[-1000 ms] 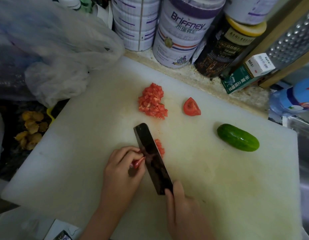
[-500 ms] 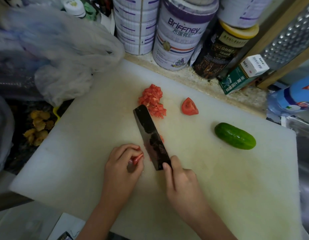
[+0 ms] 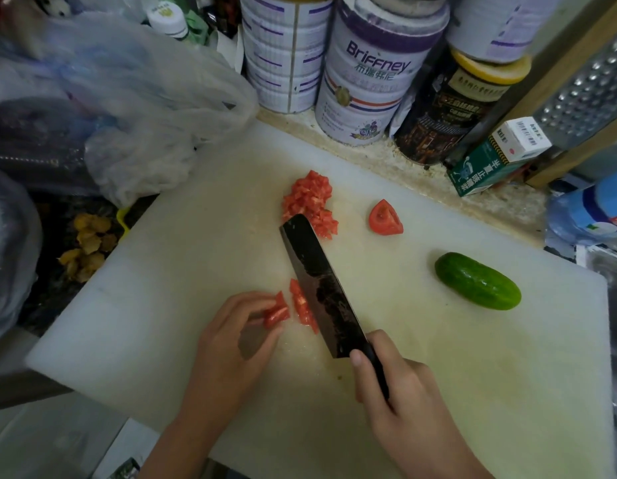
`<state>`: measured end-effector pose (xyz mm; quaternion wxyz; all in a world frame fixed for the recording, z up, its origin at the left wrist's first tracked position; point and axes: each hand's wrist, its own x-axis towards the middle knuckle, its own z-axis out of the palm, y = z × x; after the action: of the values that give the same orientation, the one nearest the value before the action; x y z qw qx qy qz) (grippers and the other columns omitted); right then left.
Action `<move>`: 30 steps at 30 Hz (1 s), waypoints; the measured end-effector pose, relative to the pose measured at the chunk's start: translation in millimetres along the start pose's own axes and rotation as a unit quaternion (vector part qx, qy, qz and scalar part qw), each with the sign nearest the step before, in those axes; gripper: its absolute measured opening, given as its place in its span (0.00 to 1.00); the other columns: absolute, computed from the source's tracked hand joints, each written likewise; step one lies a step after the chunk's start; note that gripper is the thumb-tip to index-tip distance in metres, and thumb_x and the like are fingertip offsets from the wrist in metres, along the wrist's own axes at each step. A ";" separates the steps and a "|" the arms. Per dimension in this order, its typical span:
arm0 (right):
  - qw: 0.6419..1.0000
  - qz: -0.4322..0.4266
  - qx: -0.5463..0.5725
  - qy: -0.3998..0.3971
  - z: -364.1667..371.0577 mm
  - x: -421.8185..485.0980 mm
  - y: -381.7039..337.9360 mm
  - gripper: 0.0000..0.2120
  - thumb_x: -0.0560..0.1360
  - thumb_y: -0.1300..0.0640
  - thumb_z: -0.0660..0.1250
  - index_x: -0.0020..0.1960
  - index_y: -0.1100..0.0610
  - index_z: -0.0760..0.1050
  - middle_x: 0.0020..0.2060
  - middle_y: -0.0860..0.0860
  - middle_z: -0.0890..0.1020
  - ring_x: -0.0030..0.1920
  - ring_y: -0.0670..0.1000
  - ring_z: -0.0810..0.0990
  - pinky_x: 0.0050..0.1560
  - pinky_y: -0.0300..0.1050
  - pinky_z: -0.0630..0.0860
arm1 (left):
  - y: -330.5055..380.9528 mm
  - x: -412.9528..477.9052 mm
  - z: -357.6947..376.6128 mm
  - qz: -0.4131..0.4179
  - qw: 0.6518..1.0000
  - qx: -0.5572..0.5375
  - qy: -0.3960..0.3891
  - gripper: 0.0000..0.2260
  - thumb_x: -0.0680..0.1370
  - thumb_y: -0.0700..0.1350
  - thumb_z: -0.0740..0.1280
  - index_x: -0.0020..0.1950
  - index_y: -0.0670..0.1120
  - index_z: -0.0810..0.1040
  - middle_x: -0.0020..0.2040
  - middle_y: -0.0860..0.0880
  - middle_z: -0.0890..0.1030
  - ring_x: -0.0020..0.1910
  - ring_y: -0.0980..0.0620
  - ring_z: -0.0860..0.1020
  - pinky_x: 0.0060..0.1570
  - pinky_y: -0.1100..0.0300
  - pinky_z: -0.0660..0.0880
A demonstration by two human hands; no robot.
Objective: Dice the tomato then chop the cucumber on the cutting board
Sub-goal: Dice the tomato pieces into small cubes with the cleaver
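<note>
R hand [image 3: 404,392] wraps the cleaver [image 3: 321,288] handle, blade flat-side up beside fresh tomato strips [image 3: 302,305] – L hand [image 3: 231,337] pinches a tomato piece [image 3: 276,312] w/ curled fingertips to steady it for dicing – diced pile [image 3: 310,202], spare wedge [image 3: 385,219] & whole cucumber [image 3: 477,281] wait on the cutting board [image 3: 473,392]

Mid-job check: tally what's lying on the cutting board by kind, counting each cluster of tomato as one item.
Diced tomato pile: 1
Uncut tomato wedge: 1
Tomato pieces being cut: 1 cluster
Cucumber: 1
Knife: 1
Total: 5
</note>
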<state>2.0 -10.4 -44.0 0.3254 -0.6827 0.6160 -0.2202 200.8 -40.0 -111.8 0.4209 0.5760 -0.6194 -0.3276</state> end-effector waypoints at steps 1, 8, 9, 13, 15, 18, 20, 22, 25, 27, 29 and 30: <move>1.000 -0.004 0.001 -0.005 0.9 -2.0 0.7 0.09 0.75 0.39 0.51 0.46 0.41 0.64 0.27 0.51 0.75 0.27 0.49 0.74 0.30 0.45 0.70 | 0.1 -1.6 -0.2 0.002 1.000 -0.001 0.002 0.11 0.73 0.40 0.72 0.55 0.46 0.81 0.55 0.54 0.80 0.54 0.58 0.80 0.55 0.65 0.76; 0.999 -0.026 -0.020 -0.015 7.9 -6.4 -0.9 0.08 0.76 0.40 0.51 0.48 0.42 0.65 0.28 0.49 0.75 0.27 0.47 0.73 0.28 0.43 0.68 | -2.6 -9.6 -1.8 0.015 0.999 0.034 0.037 0.11 0.75 0.48 0.68 0.53 0.45 0.82 0.53 0.54 0.81 0.54 0.59 0.79 0.58 0.65 0.75; 0.999 -0.028 -0.020 -0.016 8.3 -6.5 -2.1 0.08 0.76 0.40 0.51 0.48 0.42 0.65 0.27 0.48 0.75 0.27 0.47 0.73 0.28 0.43 0.68 | -3.1 -10.1 -1.9 0.022 0.998 0.040 0.039 0.11 0.75 0.48 0.68 0.53 0.44 0.82 0.52 0.53 0.81 0.54 0.60 0.79 0.58 0.65 0.74; 0.998 -0.035 -0.041 -0.012 10.2 -7.3 -5.4 0.08 0.77 0.40 0.51 0.48 0.42 0.66 0.26 0.46 0.72 0.26 0.47 0.71 0.27 0.44 0.68 | -6.0 -10.0 0.1 0.022 0.998 0.032 0.048 0.09 0.76 0.46 0.69 0.51 0.43 0.83 0.52 0.53 0.81 0.53 0.59 0.80 0.56 0.64 0.75; 0.997 -0.044 -0.060 -0.011 12.5 -6.0 -6.7 0.07 0.77 0.43 0.52 0.48 0.43 0.66 0.25 0.43 0.69 0.24 0.44 0.68 0.25 0.39 0.63 | -7.5 -8.3 1.4 0.021 0.998 0.030 0.045 0.07 0.75 0.43 0.70 0.51 0.43 0.83 0.52 0.53 0.81 0.53 0.57 0.80 0.55 0.60 0.77; 0.996 -0.039 -0.083 -0.002 18.3 -4.4 -8.1 0.06 0.77 0.44 0.53 0.48 0.44 0.66 0.24 0.39 0.64 0.23 0.42 0.65 0.23 0.38 0.59 | -9.3 -5.8 2.3 0.032 0.998 0.029 0.044 0.05 0.76 0.42 0.71 0.50 0.44 0.83 0.51 0.53 0.81 0.52 0.57 0.80 0.54 0.60 0.77; 0.994 -0.034 -0.101 0.010 22.2 -4.2 -7.5 0.06 0.77 0.45 0.53 0.49 0.44 0.66 0.24 0.38 0.62 0.22 0.44 0.65 0.21 0.41 0.61 | -8.9 -3.9 2.7 0.039 0.998 0.030 0.042 0.06 0.76 0.45 0.70 0.48 0.44 0.83 0.51 0.52 0.81 0.52 0.57 0.80 0.54 0.61 0.77; 0.992 -0.033 -0.116 0.023 24.8 -4.2 -8.4 0.05 0.77 0.46 0.54 0.48 0.45 0.66 0.25 0.38 0.60 0.22 0.47 0.67 0.20 0.41 0.60 | -8.4 -2.5 3.2 0.040 0.998 0.034 0.039 0.07 0.76 0.46 0.68 0.47 0.44 0.83 0.51 0.52 0.81 0.52 0.58 0.80 0.54 0.63 0.77; 0.991 -0.025 -0.129 0.037 27.8 -4.2 -11.5 0.10 0.79 0.43 0.51 0.49 0.47 0.66 0.28 0.40 0.61 0.21 0.51 0.70 0.19 0.40 0.60 | -8.1 -0.3 4.2 0.053 0.996 0.054 0.037 0.06 0.76 0.45 0.69 0.46 0.43 0.82 0.52 0.51 0.82 0.52 0.60 0.79 0.55 0.68 0.74; 0.991 -0.014 -0.131 0.034 30.6 -4.4 -13.4 0.16 0.80 0.40 0.45 0.49 0.47 0.66 0.29 0.40 0.62 0.21 0.52 0.71 0.18 0.41 0.61 | -9.4 0.7 5.1 0.063 0.995 0.069 0.038 0.06 0.76 0.45 0.70 0.46 0.43 0.82 0.52 0.50 0.82 0.51 0.60 0.79 0.55 0.68 0.74; 0.990 -0.002 -0.136 0.032 35.0 -5.7 -13.7 0.18 0.80 0.39 0.42 0.48 0.48 0.65 0.27 0.41 0.62 0.20 0.53 0.71 0.18 0.40 0.60 | -9.8 1.1 5.4 0.064 0.995 0.074 0.037 0.07 0.76 0.46 0.69 0.46 0.43 0.83 0.51 0.50 0.82 0.51 0.60 0.79 0.54 0.67 0.75; 0.989 0.005 -0.142 0.032 36.7 -5.6 -14.4 0.19 0.80 0.39 0.41 0.48 0.48 0.65 0.26 0.41 0.62 0.19 0.53 0.70 0.17 0.40 0.60 | -9.8 1.1 5.1 0.062 0.995 0.073 0.036 0.08 0.75 0.47 0.68 0.46 0.43 0.83 0.51 0.51 0.82 0.51 0.59 0.79 0.53 0.65 0.76</move>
<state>37.0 1.8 -58.5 0.2061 -0.7116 0.6544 -0.1512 200.5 -42.7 -122.5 0.4192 0.5772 -0.6606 -0.2340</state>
